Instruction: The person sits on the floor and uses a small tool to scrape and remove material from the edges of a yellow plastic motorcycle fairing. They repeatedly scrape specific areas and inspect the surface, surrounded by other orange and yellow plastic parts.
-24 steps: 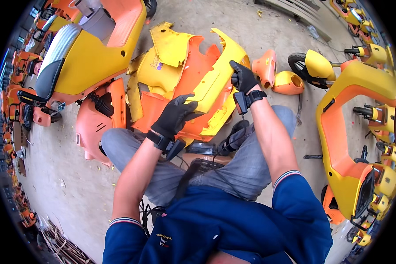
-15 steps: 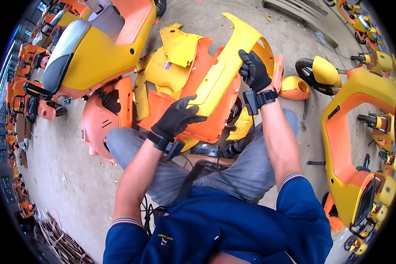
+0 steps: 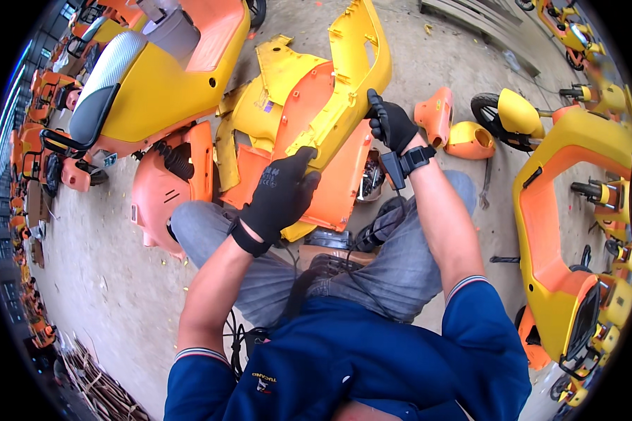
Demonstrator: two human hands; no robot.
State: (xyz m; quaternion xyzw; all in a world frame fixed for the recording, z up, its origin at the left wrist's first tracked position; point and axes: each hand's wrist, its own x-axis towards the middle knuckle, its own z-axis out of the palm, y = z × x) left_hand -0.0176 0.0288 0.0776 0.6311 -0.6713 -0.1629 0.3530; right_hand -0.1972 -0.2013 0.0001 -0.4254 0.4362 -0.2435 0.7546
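Observation:
A long yellow scooter body panel is up in front of me, its ribbed inner side with clips showing. My left hand, in a black glove, is closed on its near end. My right hand, gloved too, has its fingers curled at the panel's right edge, thumb up along it. Below the panel lies an orange panel, with several yellow panels stacked to its left. A bin with small dark parts shows partly between the orange panel and my right forearm.
A pinkish-orange cowl rests by my left knee. To the right lie an orange cover and a yellow cover. A yellow scooter body stands at the left, another scooter frame at the right. Metal beams lie farther off.
The yellow panel has turned over from its smooth outer face to its ribbed inner face, and its far end has risen. My left hand has rotated with it; my right hand has shifted slightly left.

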